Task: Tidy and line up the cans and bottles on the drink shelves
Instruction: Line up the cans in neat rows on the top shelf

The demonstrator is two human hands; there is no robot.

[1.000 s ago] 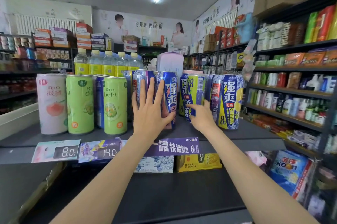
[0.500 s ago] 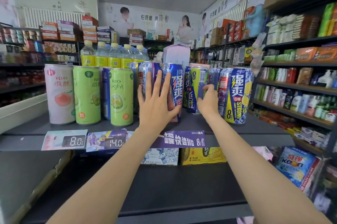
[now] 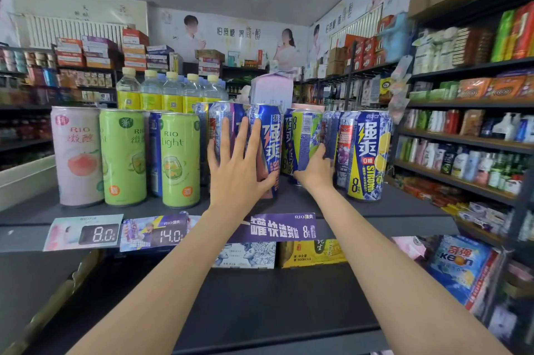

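On the dark grey metal shelf (image 3: 398, 210) the left hand (image 3: 241, 172) lies flat with straight, spread fingers against the front of 2 tall cans: a blue can with a red lightning mark (image 3: 268, 149) and a blue-white patterned can (image 3: 224, 126) just behind it on the left. The thumb touches the lower right side of the blue can. The right hand (image 3: 315, 169) curls its fingers around the yellow-green and blue can (image 3: 306, 138) and grips it low on its body; this can stands upright, just beside the blue can. To the right stands a blue and yellow can with a lemon picture (image 3: 370, 155). To the left stand 2 green cans (image 3: 179, 158) and a pink peach can (image 3: 76, 155). Behind them is a row of clear bottles with yellow labels (image 3: 150, 91).
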